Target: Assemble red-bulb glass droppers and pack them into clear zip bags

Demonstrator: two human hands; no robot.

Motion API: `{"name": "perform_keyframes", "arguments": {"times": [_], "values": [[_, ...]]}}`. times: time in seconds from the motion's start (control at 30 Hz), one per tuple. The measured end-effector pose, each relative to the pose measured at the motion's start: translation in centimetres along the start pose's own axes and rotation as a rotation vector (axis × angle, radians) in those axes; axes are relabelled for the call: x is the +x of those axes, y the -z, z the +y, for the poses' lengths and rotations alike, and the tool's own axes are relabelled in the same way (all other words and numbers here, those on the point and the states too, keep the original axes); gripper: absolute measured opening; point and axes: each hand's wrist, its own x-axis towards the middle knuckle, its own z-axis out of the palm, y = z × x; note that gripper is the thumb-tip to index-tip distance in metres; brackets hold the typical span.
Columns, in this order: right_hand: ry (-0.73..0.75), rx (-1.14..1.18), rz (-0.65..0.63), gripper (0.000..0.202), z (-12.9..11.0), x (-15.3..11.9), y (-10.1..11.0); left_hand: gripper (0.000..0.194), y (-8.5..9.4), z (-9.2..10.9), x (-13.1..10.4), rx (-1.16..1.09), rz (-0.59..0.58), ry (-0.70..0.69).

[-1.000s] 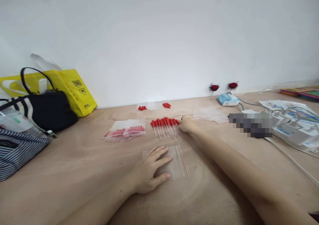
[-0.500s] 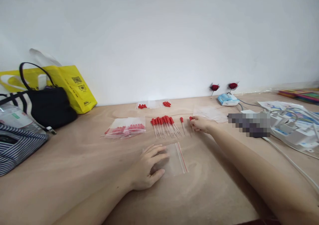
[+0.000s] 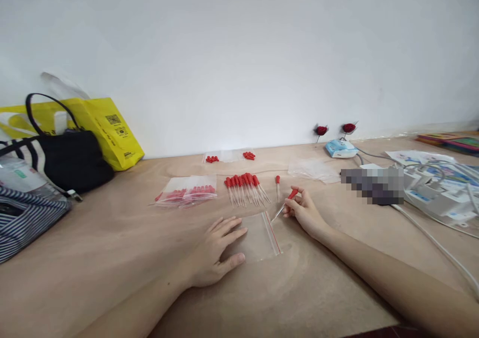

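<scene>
My right hand (image 3: 305, 212) pinches a dropper (image 3: 292, 194) by its red rubber bulb. The dropper's thin clear tip slants down to the left, close to the red-striped zip edge of a clear zip bag (image 3: 254, 236). Lying flat over the left part of that bag is my left hand (image 3: 219, 251), fingers spread. One loose dropper (image 3: 277, 187) lies just beyond my right hand. To its left, a row of several droppers (image 3: 245, 188) lies side by side, red bulbs pointing away from me.
Filled zip bags (image 3: 187, 192) with red bulbs lie left of the row. Near the wall are small groups of red bulbs (image 3: 212, 159). More clear bags (image 3: 312, 169), a blue packet (image 3: 341, 148) and white chargers with cables (image 3: 436, 193) sit right. Bags, one yellow (image 3: 112, 133), stand left.
My right hand has lifted a dropper and brought it nearer, its tip now tilted toward the bag's zip edge. The loose dropper beside it has shifted slightly right. My left hand stays on the bag.
</scene>
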Motion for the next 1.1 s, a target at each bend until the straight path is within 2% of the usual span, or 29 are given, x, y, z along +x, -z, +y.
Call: {"name": "perform_keyframes", "arguments": {"times": [0.13,0.27,0.4,0.57,0.77,0.93,1.1], "values": [[0.018,0.019,-0.012,0.054,0.1,0.1,0.0,0.048,0.2,0.1,-0.1,0.006,-0.038,0.018],[-0.007,0.079,-0.048,0.055,0.1,-0.8,-0.1,0.055,-0.3,-0.2,-0.1,-0.016,0.002,0.027],[-0.043,0.107,-0.143,0.051,0.0,-2.0,0.0,0.056,-0.8,-0.5,0.1,-0.065,0.048,0.039],[-0.02,-0.126,-0.261,0.037,-0.1,-2.1,1.0,0.049,-0.8,-0.5,0.4,-0.097,0.064,0.026],[0.057,-0.471,-0.484,0.024,-0.6,-1.7,1.9,0.055,-0.6,-1.1,0.4,-0.084,0.015,-0.001],[0.043,-0.541,-0.648,0.024,-1.7,-1.6,2.1,0.054,-0.3,-0.4,0.7,-0.065,0.001,-0.001],[0.002,-0.479,-0.581,0.029,-2.1,-0.7,2.8,0.055,-0.2,-0.2,0.9,-0.05,0.041,0.01]]}}
